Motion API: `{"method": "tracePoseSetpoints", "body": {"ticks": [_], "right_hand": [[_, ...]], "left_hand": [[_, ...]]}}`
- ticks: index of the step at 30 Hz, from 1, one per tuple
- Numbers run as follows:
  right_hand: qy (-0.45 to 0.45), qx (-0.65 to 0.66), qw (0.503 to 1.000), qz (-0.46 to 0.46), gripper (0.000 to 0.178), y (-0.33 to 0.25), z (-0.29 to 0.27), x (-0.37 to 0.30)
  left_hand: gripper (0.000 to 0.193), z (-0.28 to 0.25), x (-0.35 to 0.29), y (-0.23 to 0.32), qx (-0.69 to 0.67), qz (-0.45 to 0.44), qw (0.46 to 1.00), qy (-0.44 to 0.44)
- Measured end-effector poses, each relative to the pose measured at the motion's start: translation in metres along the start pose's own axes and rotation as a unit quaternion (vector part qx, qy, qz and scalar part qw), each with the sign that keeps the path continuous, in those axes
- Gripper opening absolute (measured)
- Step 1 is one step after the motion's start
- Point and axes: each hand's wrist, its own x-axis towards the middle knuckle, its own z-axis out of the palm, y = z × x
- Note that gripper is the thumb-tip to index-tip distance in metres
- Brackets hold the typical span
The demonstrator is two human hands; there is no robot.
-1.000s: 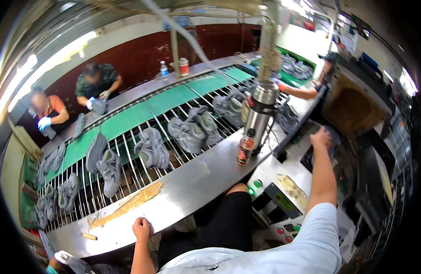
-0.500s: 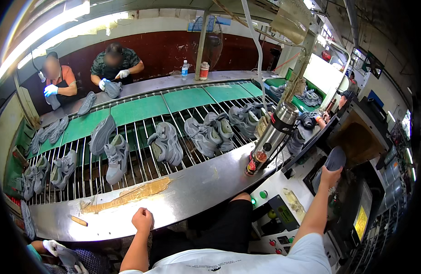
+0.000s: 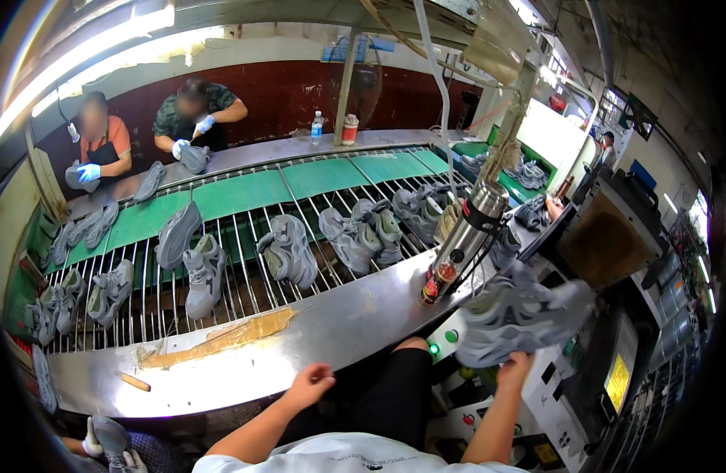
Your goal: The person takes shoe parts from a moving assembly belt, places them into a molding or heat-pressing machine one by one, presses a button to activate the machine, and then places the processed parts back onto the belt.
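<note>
A grey sneaker [image 3: 509, 315], smeared by motion at its right end, is held up by my right hand [image 3: 517, 369], whose fingers grip its lower edge. It hangs above the white machine panel, to the right of the steel flask [image 3: 469, 244]. My left hand [image 3: 312, 386] hovers at the near edge of the metal ledge [image 3: 363, 315], with fingers loosely curled, a little apart and nothing in them. Several grey sneakers [image 3: 288, 252] lie on the bar conveyor [image 3: 249, 272] beyond the ledge.
Right of me stands a machine with a dark open box [image 3: 611, 232] and lit buttons [image 3: 451, 337]. A small bottle [image 3: 438, 284] leans by the flask. A wooden-handled tool [image 3: 134, 382] lies on the ledge. Two people [image 3: 197, 118] handle shoes across the conveyor; another's gloved hands [image 3: 95, 441] hold one at lower left.
My right hand has brought the sneaker leftward and nearer from beside the dark box. My left hand has moved right, its fist loosening.
</note>
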Motion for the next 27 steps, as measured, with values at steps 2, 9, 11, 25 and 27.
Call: {"method": "tracePoseSetpoints", "body": {"ticks": [2,9,11,25,27], "right_hand": [[-0.065,0.106,0.970,0.209,0.065,0.040,0.004,-0.016],[-0.413,0.129,0.799,0.419,0.068,0.137,0.176,-0.161],[-0.530,-0.044,0.759,0.375,0.071,0.149,0.209,-0.189],[-0.332,-0.393,0.731,0.448,0.024,0.145,0.030,-0.097],[-0.295,-0.387,0.695,0.530,0.022,0.132,0.019,-0.089]], "left_hand": [[0.055,0.030,-0.004,0.062,-0.029,0.034,0.989,-0.140],[0.085,-0.011,-0.009,0.151,-0.278,0.030,0.958,0.061],[0.072,-0.050,-0.022,0.143,-0.284,0.066,0.943,0.161],[0.091,-0.133,0.112,0.051,0.066,0.094,0.903,0.414],[0.094,-0.146,0.149,0.039,0.189,0.123,0.862,0.454]]}}
